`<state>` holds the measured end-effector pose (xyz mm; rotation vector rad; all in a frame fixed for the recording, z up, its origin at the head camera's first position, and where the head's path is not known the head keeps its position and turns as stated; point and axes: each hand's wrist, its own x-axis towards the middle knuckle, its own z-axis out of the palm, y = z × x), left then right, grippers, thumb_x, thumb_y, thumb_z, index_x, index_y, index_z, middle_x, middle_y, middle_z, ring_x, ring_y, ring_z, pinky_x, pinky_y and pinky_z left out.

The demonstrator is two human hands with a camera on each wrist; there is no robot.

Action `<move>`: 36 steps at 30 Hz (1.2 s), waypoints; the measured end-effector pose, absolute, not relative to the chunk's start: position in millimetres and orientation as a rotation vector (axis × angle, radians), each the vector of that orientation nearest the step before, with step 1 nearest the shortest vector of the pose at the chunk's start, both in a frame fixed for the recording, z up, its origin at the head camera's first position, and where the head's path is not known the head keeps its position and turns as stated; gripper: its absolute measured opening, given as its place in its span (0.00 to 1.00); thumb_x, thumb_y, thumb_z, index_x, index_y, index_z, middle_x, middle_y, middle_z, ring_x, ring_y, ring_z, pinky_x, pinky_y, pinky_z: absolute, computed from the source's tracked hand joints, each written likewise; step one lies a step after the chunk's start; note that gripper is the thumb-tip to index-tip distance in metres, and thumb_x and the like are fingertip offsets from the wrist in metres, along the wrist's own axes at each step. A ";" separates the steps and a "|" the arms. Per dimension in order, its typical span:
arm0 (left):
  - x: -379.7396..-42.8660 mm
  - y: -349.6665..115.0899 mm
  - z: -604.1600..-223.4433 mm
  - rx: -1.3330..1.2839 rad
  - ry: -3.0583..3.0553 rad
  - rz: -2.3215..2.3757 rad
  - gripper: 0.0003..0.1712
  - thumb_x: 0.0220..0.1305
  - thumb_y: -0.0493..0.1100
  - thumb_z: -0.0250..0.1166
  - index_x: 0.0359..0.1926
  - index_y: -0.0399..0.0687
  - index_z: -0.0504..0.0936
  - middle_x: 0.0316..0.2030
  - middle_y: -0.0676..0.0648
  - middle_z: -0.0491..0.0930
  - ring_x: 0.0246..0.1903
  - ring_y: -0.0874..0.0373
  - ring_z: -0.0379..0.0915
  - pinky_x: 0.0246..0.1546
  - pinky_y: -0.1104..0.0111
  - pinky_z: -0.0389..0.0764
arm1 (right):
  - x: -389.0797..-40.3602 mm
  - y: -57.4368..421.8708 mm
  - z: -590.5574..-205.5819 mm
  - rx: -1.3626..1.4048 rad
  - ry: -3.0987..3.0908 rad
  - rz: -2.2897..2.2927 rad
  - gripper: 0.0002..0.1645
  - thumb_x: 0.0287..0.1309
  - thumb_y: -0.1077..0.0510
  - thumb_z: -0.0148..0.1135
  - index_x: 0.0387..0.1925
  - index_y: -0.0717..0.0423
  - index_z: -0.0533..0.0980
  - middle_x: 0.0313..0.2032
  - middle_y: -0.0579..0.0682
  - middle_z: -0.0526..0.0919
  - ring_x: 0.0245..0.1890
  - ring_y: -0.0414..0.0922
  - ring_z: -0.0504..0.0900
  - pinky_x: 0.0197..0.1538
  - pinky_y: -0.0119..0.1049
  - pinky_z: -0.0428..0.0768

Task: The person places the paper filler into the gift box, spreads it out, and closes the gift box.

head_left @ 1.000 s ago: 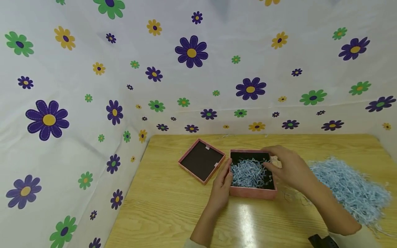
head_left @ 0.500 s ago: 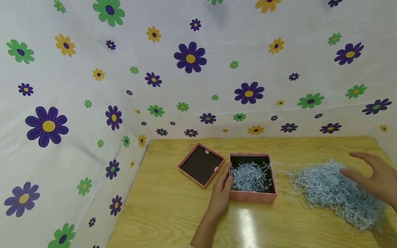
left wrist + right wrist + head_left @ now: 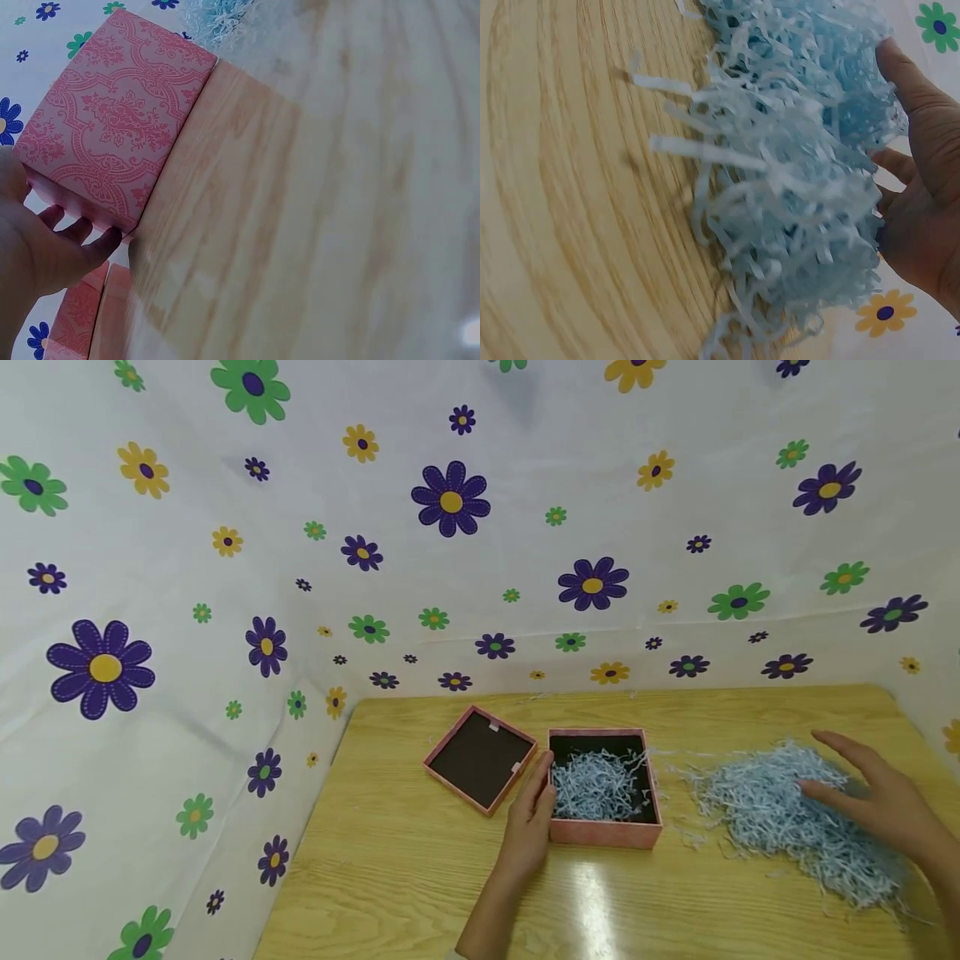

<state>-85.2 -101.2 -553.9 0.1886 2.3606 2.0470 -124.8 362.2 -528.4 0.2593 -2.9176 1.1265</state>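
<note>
An open pink box (image 3: 603, 835) with a black lining stands on the table, part filled with pale blue shredded paper (image 3: 592, 785). Along the box's left wall rests my left hand (image 3: 528, 831), its fingers lightly bent and touching the side; in the left wrist view the hand (image 3: 45, 244) meets the patterned pink wall (image 3: 120, 120). At the right, my right hand (image 3: 888, 802) is over the far right part of a loose pile of the same shredded paper (image 3: 780, 810), thumb and fingers spread. The right wrist view shows the fingertips partly hidden behind the strands (image 3: 795, 187).
The box lid (image 3: 480, 760) lies inside up to the left of the box, black inside with two small pale tabs. Stray strands (image 3: 693, 839) lie between box and pile. A white flowered cloth (image 3: 510, 543) rises behind and left of the wooden table (image 3: 390, 860).
My right hand has left the box's right side and gone over to the paper pile, lately shifting a little left there. The left hand stays at the box.
</note>
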 end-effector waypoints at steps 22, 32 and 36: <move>-85.8 -98.5 -552.9 0.200 2.351 2.060 0.31 0.87 0.47 0.48 0.84 0.66 0.58 0.82 0.63 0.53 0.80 0.62 0.49 0.77 0.55 0.58 | -131.6 347.3 -517.8 0.110 -2.831 0.885 0.25 0.74 0.59 0.64 0.62 0.74 0.73 0.56 0.86 0.73 0.40 0.75 0.79 0.32 0.61 0.77; -86.2 -102.1 -552.7 0.202 2.352 2.066 0.31 0.87 0.46 0.48 0.84 0.66 0.58 0.82 0.62 0.54 0.79 0.61 0.52 0.77 0.54 0.61 | -137.5 332.3 -475.1 0.178 -2.687 0.872 0.20 0.69 0.66 0.68 0.57 0.75 0.77 0.52 0.80 0.78 0.46 0.75 0.77 0.31 0.39 0.74; -87.0 -102.0 -553.7 0.202 2.330 2.072 0.31 0.87 0.45 0.47 0.84 0.66 0.58 0.81 0.65 0.54 0.79 0.63 0.52 0.77 0.56 0.61 | -137.6 326.7 -458.0 0.199 -2.651 0.871 0.19 0.69 0.67 0.68 0.57 0.74 0.77 0.51 0.78 0.78 0.42 0.53 0.81 0.31 0.33 0.73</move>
